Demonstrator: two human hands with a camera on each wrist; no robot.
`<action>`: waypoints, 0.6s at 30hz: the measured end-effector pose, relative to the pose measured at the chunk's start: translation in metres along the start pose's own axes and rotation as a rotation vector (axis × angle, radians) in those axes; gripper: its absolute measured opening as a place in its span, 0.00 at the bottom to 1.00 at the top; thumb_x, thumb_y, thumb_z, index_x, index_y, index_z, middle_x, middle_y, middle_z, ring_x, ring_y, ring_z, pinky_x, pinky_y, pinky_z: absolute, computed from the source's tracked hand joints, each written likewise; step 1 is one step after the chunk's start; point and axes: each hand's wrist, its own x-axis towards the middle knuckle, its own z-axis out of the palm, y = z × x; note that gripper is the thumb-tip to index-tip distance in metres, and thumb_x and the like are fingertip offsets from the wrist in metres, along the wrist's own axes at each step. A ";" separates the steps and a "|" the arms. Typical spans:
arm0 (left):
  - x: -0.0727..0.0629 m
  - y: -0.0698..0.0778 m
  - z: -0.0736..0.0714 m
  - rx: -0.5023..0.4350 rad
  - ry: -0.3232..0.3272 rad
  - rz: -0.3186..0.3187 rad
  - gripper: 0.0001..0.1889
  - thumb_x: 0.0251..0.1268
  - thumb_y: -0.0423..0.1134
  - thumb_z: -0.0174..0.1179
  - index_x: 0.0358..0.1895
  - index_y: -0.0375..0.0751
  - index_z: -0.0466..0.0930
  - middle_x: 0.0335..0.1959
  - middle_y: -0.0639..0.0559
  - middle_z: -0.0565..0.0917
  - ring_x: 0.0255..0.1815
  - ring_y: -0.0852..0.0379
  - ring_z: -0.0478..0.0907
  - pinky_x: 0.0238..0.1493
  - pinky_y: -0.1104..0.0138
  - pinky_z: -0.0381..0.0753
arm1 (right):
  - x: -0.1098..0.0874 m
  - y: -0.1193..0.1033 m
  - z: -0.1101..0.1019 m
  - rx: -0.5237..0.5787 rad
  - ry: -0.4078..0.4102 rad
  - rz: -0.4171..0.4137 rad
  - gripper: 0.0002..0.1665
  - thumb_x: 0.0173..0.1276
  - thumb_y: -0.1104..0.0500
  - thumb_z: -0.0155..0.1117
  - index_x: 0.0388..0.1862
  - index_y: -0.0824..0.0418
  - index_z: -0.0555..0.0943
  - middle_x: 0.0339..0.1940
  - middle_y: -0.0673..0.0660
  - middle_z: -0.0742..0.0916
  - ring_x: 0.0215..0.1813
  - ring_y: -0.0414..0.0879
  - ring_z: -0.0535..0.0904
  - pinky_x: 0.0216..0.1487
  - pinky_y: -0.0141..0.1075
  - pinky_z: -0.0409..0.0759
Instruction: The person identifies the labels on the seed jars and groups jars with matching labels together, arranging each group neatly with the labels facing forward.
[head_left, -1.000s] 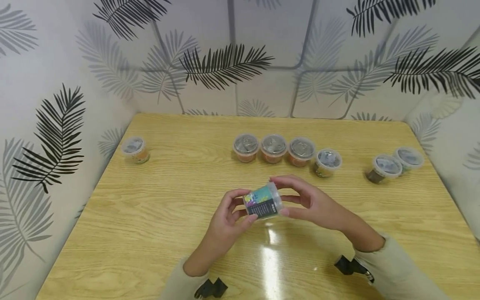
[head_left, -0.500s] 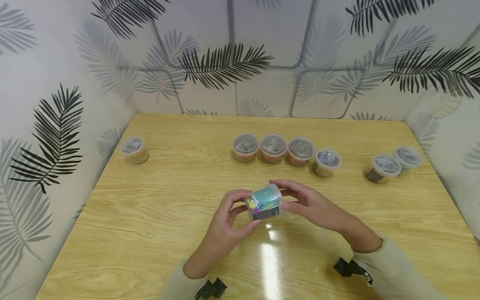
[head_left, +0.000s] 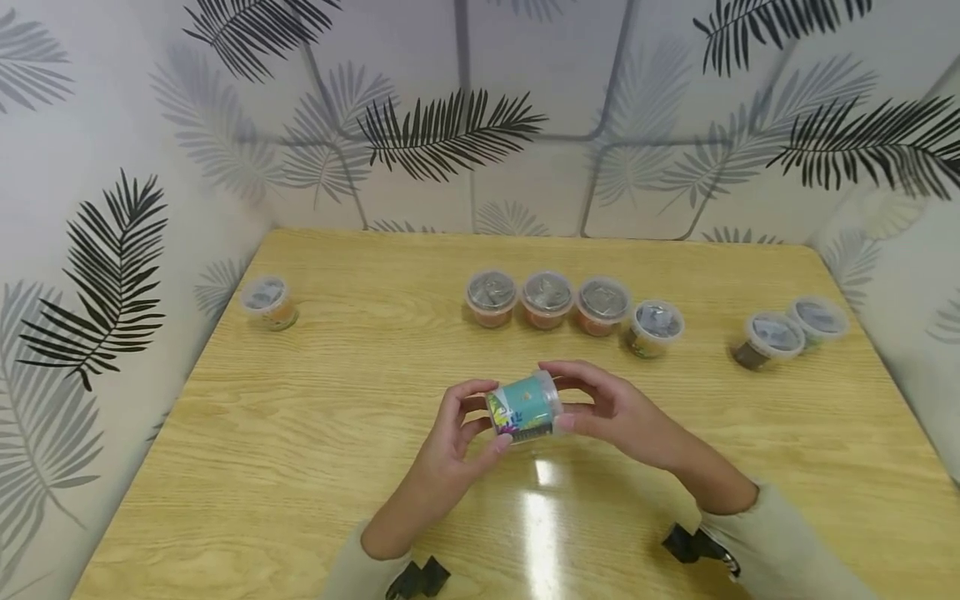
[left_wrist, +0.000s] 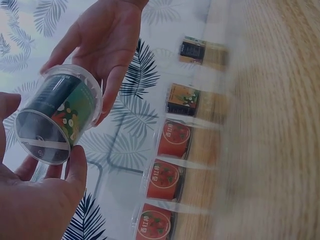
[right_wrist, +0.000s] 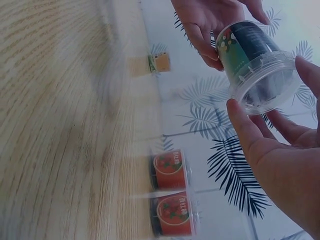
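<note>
A clear plastic cup with a teal and dark printed label [head_left: 522, 407] is held tilted on its side above the table, its base to the left and its lid to the right. My left hand [head_left: 447, 454] grips it near the base, fingers behind and thumb in front. With curled fingers my right hand [head_left: 630, 414] holds the lid end, thumb on the near side of the rim. From the right wrist the clear lid [right_wrist: 267, 85] shows between thumb and fingers. In the left wrist view the cup's round transparent base [left_wrist: 42, 137] faces the camera.
Three red-labelled lidded cups [head_left: 547, 300] stand in a row at the table's back, with an orange-labelled cup [head_left: 654, 329] to their right. Two more cups [head_left: 768, 340] are at the far right, and one cup [head_left: 270, 302] is at the back left. Leaf-patterned walls border the table [head_left: 315, 467].
The cup has rolled about its long axis between my hands, so more of its teal side and less of its dark text panel faces the head camera. Both hands stay near the same place.
</note>
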 end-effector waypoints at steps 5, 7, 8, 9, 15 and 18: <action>0.001 -0.001 -0.001 0.021 -0.012 -0.025 0.27 0.65 0.29 0.54 0.64 0.40 0.54 0.63 0.42 0.58 0.57 0.44 0.62 0.58 0.60 0.70 | -0.002 0.000 0.002 0.054 0.009 -0.030 0.34 0.65 0.70 0.59 0.69 0.65 0.60 0.68 0.65 0.63 0.63 0.55 0.67 0.55 0.43 0.75; 0.001 -0.002 -0.001 0.018 -0.018 -0.029 0.26 0.66 0.29 0.53 0.63 0.38 0.54 0.63 0.44 0.59 0.56 0.43 0.62 0.58 0.61 0.70 | -0.002 0.000 0.003 0.073 0.007 -0.041 0.35 0.64 0.71 0.59 0.69 0.67 0.60 0.68 0.65 0.63 0.63 0.57 0.68 0.56 0.44 0.74; 0.000 -0.002 -0.001 0.015 -0.021 -0.029 0.25 0.67 0.29 0.52 0.63 0.38 0.54 0.63 0.44 0.59 0.56 0.43 0.62 0.58 0.62 0.70 | -0.002 0.000 0.003 0.078 0.006 -0.047 0.35 0.64 0.71 0.59 0.68 0.67 0.60 0.68 0.65 0.63 0.63 0.58 0.67 0.57 0.44 0.73; 0.000 -0.002 -0.001 0.012 -0.022 -0.029 0.25 0.67 0.28 0.52 0.63 0.37 0.54 0.62 0.43 0.59 0.56 0.43 0.62 0.58 0.62 0.70 | -0.002 0.001 0.004 0.080 0.005 -0.049 0.35 0.64 0.71 0.59 0.68 0.67 0.60 0.67 0.64 0.63 0.64 0.58 0.67 0.58 0.44 0.72; -0.001 -0.001 -0.001 0.005 0.011 0.000 0.25 0.63 0.25 0.54 0.61 0.35 0.57 0.61 0.42 0.61 0.56 0.45 0.63 0.57 0.63 0.71 | -0.002 0.002 0.005 0.086 -0.025 -0.066 0.35 0.64 0.71 0.59 0.68 0.69 0.59 0.68 0.64 0.62 0.65 0.57 0.64 0.58 0.44 0.72; -0.001 0.001 0.000 0.027 0.028 0.057 0.27 0.59 0.21 0.56 0.60 0.33 0.58 0.59 0.41 0.63 0.56 0.46 0.64 0.57 0.63 0.71 | -0.003 0.002 0.004 0.044 -0.046 -0.058 0.35 0.66 0.70 0.57 0.70 0.67 0.57 0.69 0.62 0.62 0.66 0.57 0.62 0.57 0.43 0.74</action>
